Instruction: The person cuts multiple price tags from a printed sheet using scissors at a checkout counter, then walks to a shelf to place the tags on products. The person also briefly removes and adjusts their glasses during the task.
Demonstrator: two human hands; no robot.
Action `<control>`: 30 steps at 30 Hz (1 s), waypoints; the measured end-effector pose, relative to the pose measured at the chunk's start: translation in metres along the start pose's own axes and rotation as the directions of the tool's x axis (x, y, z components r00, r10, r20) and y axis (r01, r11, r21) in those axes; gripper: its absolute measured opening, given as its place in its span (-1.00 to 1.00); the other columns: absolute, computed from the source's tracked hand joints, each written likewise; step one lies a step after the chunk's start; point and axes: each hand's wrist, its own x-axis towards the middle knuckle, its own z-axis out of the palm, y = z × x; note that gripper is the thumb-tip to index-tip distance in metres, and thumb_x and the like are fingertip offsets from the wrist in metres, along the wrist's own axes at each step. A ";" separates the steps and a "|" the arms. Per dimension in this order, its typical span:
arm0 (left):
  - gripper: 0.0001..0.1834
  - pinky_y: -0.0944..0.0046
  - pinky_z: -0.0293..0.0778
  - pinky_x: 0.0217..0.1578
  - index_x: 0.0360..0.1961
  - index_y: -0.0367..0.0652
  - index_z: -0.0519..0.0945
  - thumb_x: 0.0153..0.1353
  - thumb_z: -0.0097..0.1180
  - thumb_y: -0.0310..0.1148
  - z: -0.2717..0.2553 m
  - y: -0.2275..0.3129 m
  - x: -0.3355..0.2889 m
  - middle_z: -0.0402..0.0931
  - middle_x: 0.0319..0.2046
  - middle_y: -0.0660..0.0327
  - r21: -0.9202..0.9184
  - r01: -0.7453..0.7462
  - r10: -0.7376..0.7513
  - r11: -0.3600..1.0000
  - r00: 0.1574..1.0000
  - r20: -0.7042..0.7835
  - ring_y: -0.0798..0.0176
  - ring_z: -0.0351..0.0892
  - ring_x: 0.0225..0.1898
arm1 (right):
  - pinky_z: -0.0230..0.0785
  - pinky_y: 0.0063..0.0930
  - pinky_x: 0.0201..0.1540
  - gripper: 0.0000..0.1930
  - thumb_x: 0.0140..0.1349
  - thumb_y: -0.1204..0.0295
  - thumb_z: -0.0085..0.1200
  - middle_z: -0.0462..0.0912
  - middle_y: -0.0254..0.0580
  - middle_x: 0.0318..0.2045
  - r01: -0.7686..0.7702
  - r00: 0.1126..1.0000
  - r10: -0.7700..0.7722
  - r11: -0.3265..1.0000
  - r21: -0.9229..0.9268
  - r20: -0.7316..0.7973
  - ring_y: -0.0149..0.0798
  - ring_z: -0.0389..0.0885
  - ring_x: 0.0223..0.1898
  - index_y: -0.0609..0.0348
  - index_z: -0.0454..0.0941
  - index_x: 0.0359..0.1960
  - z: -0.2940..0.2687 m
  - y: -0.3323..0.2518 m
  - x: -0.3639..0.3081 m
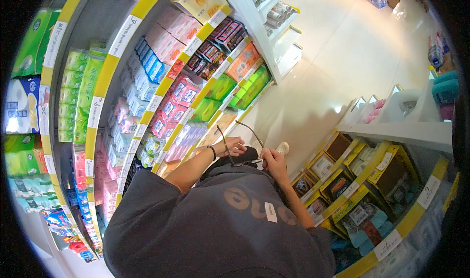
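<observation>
A pair of dark-framed eyeglasses (243, 163) is held in front of my waist, lenses toward me and both temple arms unfolded and pointing away. My right hand (275, 161) is closed on the frame at its right side, by the hinge. My left hand (234, 147), with a dark beaded bracelet at the wrist, is beside the left temple arm, its fingers loosely stretched out. Whether it touches that arm is hard to tell.
Shelves with yellow price strips (188, 53) rise on my left, stacked with tissue packs and pink boxes. Low shelves of yellow open-front boxes (360, 180) stand close on my right. A pale tiled floor (338, 48) stretches ahead, past my light shoes (282, 148).
</observation>
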 end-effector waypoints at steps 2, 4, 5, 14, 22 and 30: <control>-0.49 0.28 0.47 -0.22 -0.07 -0.18 0.32 0.21 -0.16 0.06 0.005 0.006 -0.010 0.46 -0.14 0.07 -0.166 -0.024 0.041 0.986 0.994 0.104 0.15 0.49 -0.14 | 0.13 -0.62 -0.69 -0.61 0.21 0.16 -0.11 0.43 -0.31 -0.78 -0.036 0.999 0.036 0.997 0.066 0.002 -0.49 0.32 -0.76 0.25 0.45 -0.58 -0.002 0.006 0.001; -0.45 0.24 0.46 -0.17 -0.07 -0.16 0.31 0.21 -0.22 0.13 0.011 0.009 -0.016 0.43 -0.12 0.05 -0.316 -0.024 0.097 0.948 0.971 0.217 0.14 0.45 -0.08 | 0.13 -0.64 -0.69 -0.60 0.22 0.15 -0.12 0.42 -0.30 -0.78 -0.065 0.998 0.067 0.989 0.136 -0.006 -0.50 0.32 -0.76 0.26 0.45 -0.56 -0.004 0.009 0.002; -0.47 0.21 0.47 -0.19 -0.11 -0.17 0.33 0.26 -0.35 0.10 0.017 0.011 -0.018 0.46 -0.18 0.05 -0.375 0.010 0.066 0.927 0.979 0.191 0.12 0.49 -0.14 | 0.13 -0.65 -0.70 -0.60 0.22 0.15 -0.13 0.42 -0.30 -0.79 -0.052 0.998 0.056 0.992 0.112 -0.037 -0.50 0.32 -0.77 0.26 0.45 -0.56 -0.004 0.011 0.002; -0.49 0.28 0.46 -0.23 -0.15 -0.20 0.34 0.33 -0.51 0.01 0.041 0.009 -0.024 0.50 -0.28 0.10 -0.249 -0.006 0.041 0.968 0.990 0.135 0.20 0.52 -0.27 | 0.14 -0.64 -0.75 -0.64 0.23 0.17 -0.13 0.43 -0.28 -0.80 -0.034 0.999 0.035 0.999 0.030 -0.029 -0.50 0.31 -0.82 0.21 0.43 -0.56 -0.005 0.028 0.004; -0.63 0.32 0.44 -0.28 -0.29 -0.15 0.37 0.33 -0.36 -0.08 0.040 0.020 -0.028 0.49 -0.32 0.14 -0.103 -0.140 0.153 0.985 0.980 0.131 0.29 0.50 -0.31 | 0.22 -0.61 -0.74 -0.67 0.22 0.23 -0.15 0.46 -0.23 -0.78 0.024 0.999 -0.028 0.993 -0.114 -0.032 -0.46 0.39 -0.80 0.26 0.41 -0.53 -0.008 0.034 0.012; -0.74 0.31 0.38 -0.18 -0.35 -0.16 0.39 0.30 -0.18 -0.19 0.073 0.082 -0.097 0.45 -0.26 0.18 -0.233 -0.553 0.581 0.800 0.810 0.072 0.33 0.42 -0.24 | 0.28 -0.63 -0.60 -0.76 0.25 0.32 -0.15 0.47 -0.27 -0.65 0.319 0.911 -0.330 0.944 -0.083 -0.248 -0.48 0.43 -0.66 0.26 0.37 -0.44 -0.031 -0.047 -0.004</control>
